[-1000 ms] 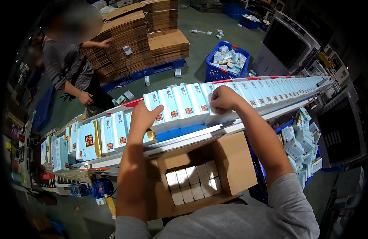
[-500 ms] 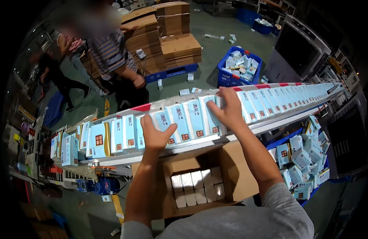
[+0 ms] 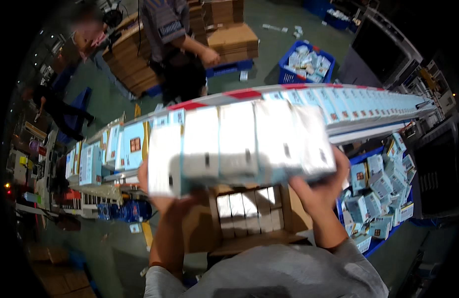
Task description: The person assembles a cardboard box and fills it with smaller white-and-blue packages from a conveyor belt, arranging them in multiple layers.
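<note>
Between my two hands is a row of several soft tissue packs (image 3: 238,144), pressed together side by side, their shiny white ends facing up. My left hand (image 3: 174,203) clamps the left end and my right hand (image 3: 322,191) the right end. The row hangs over the near side of the conveyor and hides part of it. Below it stands an open brown carton (image 3: 197,229), holding rows of tissue packs (image 3: 251,218) with white ends up. Light-blue tissue packs (image 3: 358,105) stand lined up on the right stretch of the conveyor (image 3: 249,93).
More packs (image 3: 135,144) stand on the conveyor's left part, some leaning. A blue bin (image 3: 349,160) heaped with loose packs is at my right. Across the conveyor are another blue crate (image 3: 289,75), stacked flat cardboard (image 3: 229,42) and a person in a striped shirt (image 3: 165,25).
Both hands have gripped a row of tissue packs and lifted it off the conveyor toward me, tipping its ends upward. The person in the striped shirt appears farther right and higher in view.
</note>
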`<state>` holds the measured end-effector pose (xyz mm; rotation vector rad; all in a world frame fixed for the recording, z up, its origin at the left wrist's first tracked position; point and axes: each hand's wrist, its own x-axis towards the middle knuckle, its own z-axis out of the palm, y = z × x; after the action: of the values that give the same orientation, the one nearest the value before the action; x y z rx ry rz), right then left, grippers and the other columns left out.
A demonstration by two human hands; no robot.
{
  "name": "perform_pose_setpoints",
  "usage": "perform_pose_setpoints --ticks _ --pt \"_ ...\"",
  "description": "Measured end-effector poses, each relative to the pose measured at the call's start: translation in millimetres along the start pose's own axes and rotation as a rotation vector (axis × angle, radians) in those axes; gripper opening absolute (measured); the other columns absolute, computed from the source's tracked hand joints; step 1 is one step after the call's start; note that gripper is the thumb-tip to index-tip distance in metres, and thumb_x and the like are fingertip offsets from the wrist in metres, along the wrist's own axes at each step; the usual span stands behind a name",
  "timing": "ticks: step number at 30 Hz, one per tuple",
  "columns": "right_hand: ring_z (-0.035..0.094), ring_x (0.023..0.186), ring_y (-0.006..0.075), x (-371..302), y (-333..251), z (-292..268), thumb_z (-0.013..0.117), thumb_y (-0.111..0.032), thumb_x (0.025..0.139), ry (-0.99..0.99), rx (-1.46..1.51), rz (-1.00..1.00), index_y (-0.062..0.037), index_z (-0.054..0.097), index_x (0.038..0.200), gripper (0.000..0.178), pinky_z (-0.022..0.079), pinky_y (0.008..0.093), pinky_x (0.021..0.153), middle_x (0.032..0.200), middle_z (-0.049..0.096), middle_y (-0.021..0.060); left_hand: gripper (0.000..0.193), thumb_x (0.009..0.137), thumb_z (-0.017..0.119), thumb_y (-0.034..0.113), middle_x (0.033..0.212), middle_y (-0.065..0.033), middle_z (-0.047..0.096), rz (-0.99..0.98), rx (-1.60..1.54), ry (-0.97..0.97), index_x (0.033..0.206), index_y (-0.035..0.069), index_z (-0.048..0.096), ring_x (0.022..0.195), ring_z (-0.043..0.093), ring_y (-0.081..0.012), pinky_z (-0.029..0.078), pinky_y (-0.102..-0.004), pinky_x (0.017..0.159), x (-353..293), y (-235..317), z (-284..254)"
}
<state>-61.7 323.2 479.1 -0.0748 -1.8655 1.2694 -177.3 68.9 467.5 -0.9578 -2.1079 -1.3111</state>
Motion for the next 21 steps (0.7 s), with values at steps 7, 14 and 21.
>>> perform_pose_setpoints --ticks 7,14,21 --pt "0.054 0.099 0.0266 -84.5 103.7 -7.7 0.064 -0.009 0.072 -0.278 0.004 0.675 0.0041 0.041 0.121 0.055 0.042 0.0339 0.086 0.108 0.054 0.0193 0.079 0.063 0.075 0.014 0.108 -0.0196 0.050 -1.430 -0.456 -0.301 0.124 -0.002 0.028 0.100 0.052 -0.0245 0.050 -0.0374 0.076 -101.6 -11.9 75.6" --pt "0.053 0.100 0.0354 -112.3 198.6 18.0 0.053 -0.003 0.075 -0.431 -0.520 0.372 0.0005 0.042 0.121 0.046 0.044 0.0357 0.084 0.108 0.055 0.0214 0.061 0.075 0.061 0.017 0.121 -0.0287 0.041 -0.712 0.423 -0.403 0.123 -0.008 0.032 0.115 0.037 -0.0410 0.033 -0.0383 0.096 -160.6 -77.1 144.6" --pt "0.052 0.100 0.0262 -59.1 145.8 -43.5 0.055 0.002 0.072 -0.659 -0.548 0.621 -0.0058 0.064 0.084 0.017 0.039 0.0378 0.090 0.092 0.062 0.0093 0.073 0.074 0.064 0.032 0.140 -0.0193 0.018 -0.582 0.407 -0.963 0.131 0.002 0.030 0.127 0.020 -0.0386 0.027 -0.0520 0.098 -146.2 -31.2 117.2"
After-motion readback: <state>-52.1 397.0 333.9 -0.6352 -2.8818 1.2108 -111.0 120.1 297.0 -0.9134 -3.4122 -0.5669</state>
